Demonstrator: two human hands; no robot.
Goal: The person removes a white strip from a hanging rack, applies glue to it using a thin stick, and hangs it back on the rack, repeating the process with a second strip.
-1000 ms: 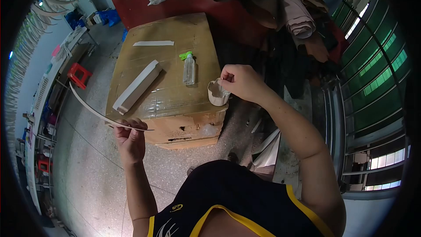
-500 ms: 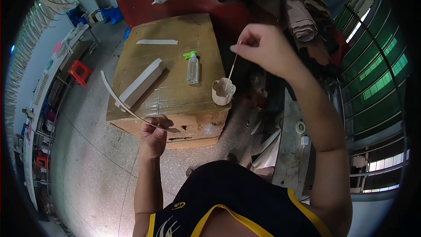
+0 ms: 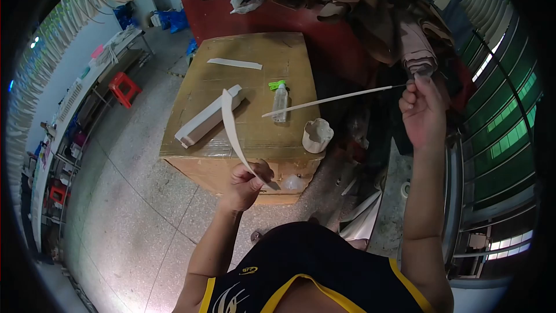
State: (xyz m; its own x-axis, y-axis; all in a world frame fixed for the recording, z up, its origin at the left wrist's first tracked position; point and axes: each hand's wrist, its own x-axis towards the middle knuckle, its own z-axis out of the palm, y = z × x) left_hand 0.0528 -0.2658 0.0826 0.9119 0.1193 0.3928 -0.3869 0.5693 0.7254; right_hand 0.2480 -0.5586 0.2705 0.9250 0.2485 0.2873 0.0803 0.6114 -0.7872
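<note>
My left hand point(image 3: 246, 188) pinches the lower end of a thin, curved pale strip point(image 3: 230, 124), which rises over the front of a tape-covered cardboard box point(image 3: 266, 142). In my right hand point(image 3: 424, 110), to the right of the box, is a thin stick point(image 3: 330, 100) coated whitish along most of its length. It lies nearly level, its tip pointing left in front of a clear bottle point(image 3: 280, 107) with a green top. Below the stick, at the box's right edge, stands a crusted off-white cup point(image 3: 317, 136). A long white carton point(image 3: 208, 119) lies behind the strip.
A flat white strip point(image 3: 234, 64) lies toward the box's back. Rolled sheets of brown material point(image 3: 417, 52) are heaped on a red surface behind. A red stool point(image 3: 124, 88) and a long bench point(image 3: 92, 81) stand left. A barred window point(image 3: 509, 110) is at right.
My right hand has drawn the stick up out of the cup, moving right and lower, and the stick has swung from upright to nearly level. The strip now stands steeper. The view has shifted.
</note>
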